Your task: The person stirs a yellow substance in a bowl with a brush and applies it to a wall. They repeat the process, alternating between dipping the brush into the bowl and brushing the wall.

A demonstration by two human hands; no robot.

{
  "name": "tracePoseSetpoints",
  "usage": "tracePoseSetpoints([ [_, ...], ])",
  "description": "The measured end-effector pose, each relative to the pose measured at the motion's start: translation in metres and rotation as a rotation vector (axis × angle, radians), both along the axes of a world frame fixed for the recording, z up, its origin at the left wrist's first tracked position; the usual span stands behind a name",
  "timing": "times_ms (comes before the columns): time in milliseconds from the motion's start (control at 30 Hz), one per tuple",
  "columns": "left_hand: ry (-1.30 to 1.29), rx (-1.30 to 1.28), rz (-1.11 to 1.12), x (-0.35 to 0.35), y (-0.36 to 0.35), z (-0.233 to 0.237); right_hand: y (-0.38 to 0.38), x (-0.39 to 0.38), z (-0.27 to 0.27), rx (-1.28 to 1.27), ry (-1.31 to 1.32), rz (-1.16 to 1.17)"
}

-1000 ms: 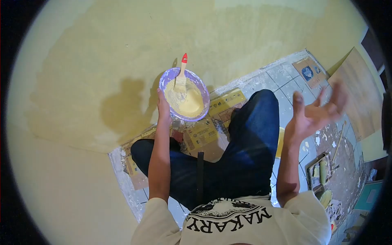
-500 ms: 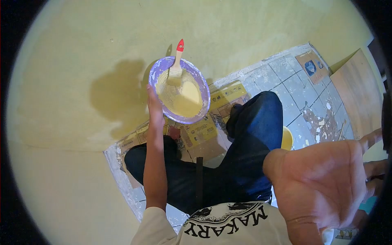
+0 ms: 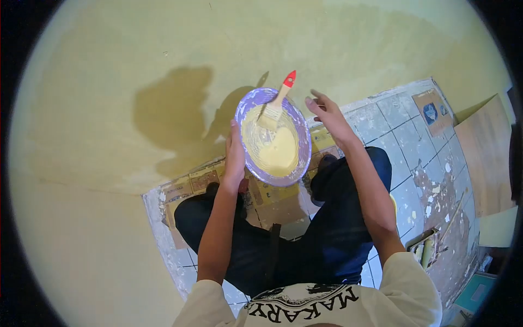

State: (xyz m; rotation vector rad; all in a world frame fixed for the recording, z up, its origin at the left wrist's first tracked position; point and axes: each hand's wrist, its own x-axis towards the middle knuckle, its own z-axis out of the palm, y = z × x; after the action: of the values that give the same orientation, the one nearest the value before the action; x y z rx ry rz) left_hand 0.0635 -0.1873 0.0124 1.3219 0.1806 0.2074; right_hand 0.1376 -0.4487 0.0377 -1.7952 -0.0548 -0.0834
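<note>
My left hand point(image 3: 234, 155) grips the left rim of a purple bowl point(image 3: 301, 163), which is tilted and holds pale yellow paint point(image 3: 280, 152). Resting in the bowl is a paintbrush point(image 3: 280, 103) with a wooden handle and a red tip, bristles down in the paint and the handle leaning over the upper rim. Just right of the brush handle and the bowl, my right hand point(image 3: 327, 113) is raised with its fingers apart, touching nothing.
A yellowish wall point(image 3: 98, 109) rises ahead and to the left. Flattened cardboard point(image 3: 272, 204) covers tiles by my legs. Paint-spotted floor tiles point(image 3: 403, 131), a cardboard piece point(image 3: 433, 111) and a wooden board point(image 3: 482, 158) are on the right.
My right hand has moved from the near lower right to beside the bowl. The bowl, my left hand and the brush appear further right and slightly lower as the view shifts.
</note>
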Motion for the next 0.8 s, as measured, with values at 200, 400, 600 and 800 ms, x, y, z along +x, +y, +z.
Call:
tracePoseSetpoints([
  [200,0.076,0.122,-0.116,0.006,-0.011,0.011,0.012,0.028,-0.009,0.016,-0.125,0.098],
  [400,0.199,0.136,-0.070,0.003,-0.012,0.011,0.016,-0.016,0.016,0.003,-0.146,0.306],
  [600,0.144,0.305,0.031,0.000,-0.014,0.019,0.025,-0.048,0.034,-0.305,-0.638,0.326],
  [800,0.061,0.174,0.113,0.001,-0.018,0.020,0.022,-0.057,0.028,-0.438,-0.613,0.370],
])
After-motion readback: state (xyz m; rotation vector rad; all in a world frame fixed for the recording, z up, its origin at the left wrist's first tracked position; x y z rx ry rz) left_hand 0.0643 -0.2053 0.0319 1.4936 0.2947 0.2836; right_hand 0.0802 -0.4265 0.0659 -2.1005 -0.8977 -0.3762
